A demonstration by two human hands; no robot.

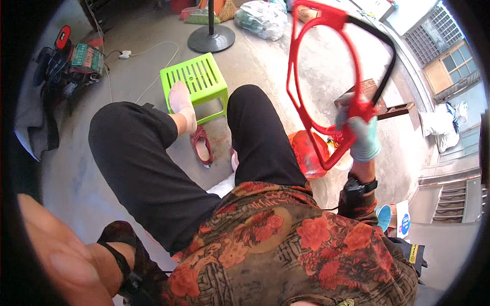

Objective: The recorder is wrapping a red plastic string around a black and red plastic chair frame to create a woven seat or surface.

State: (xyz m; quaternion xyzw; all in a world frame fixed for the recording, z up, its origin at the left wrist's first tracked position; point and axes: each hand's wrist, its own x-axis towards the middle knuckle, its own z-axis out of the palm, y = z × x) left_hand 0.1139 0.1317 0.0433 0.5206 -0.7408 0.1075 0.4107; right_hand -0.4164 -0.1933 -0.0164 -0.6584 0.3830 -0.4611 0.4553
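My right hand (365,137), in a pale green glove, grips the lower end of a red frame (294,61). The frame has a large oval opening and a black bar along its upper right side; its exact kind is unclear. It is raised over the floor, to the right of my knees, with slight motion blur. Close in at the lower left, my bare left hand (58,250) is large and partly cut off by the dark rim. Its fingers do not show clearly. Below the frame, a red plastic container (305,153) is partly covered by it.
My sock-covered foot rests on a green plastic stool (196,74), with a red shoe (202,147) on the floor beside it. Behind are a round black stand base (211,39) and a stuffed clear bag (261,19). A white cable runs left toward a green-labelled machine (87,60).
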